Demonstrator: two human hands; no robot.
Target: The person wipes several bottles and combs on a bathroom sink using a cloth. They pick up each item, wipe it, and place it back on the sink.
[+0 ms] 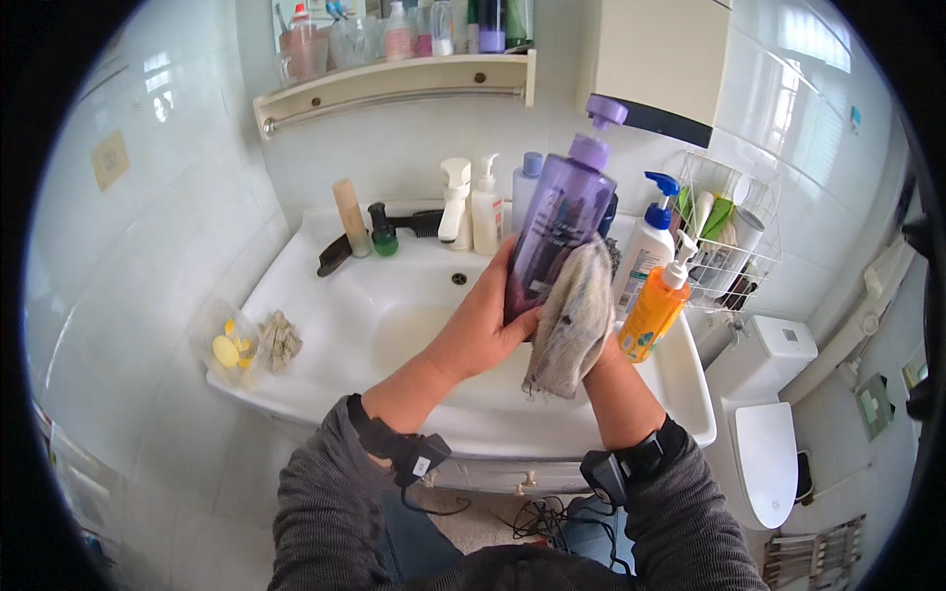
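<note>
Above the white sink [296, 345] I hold up a tall purple pump bottle [562, 212], tilted a little to the right. My left hand [483, 320] is wrapped round its lower left side, thumb across the front. A worn grey-beige cloth [572, 320] is pressed against the bottle's right side by my right hand [606, 360], whose fingers are mostly hidden behind the cloth. Just right of the cloth stand an orange pump bottle [654, 310] and a white pump bottle with a blue head [645, 251].
Along the sink's back are a white faucet [455, 202], a cream pump bottle [487, 212], a small green bottle [383, 236] and a beige tube [351, 217]. A crumpled cloth [280, 340] lies left. A wire basket [734, 236] hangs right, above the toilet [767, 463]. A shelf [394, 84] holds several bottles.
</note>
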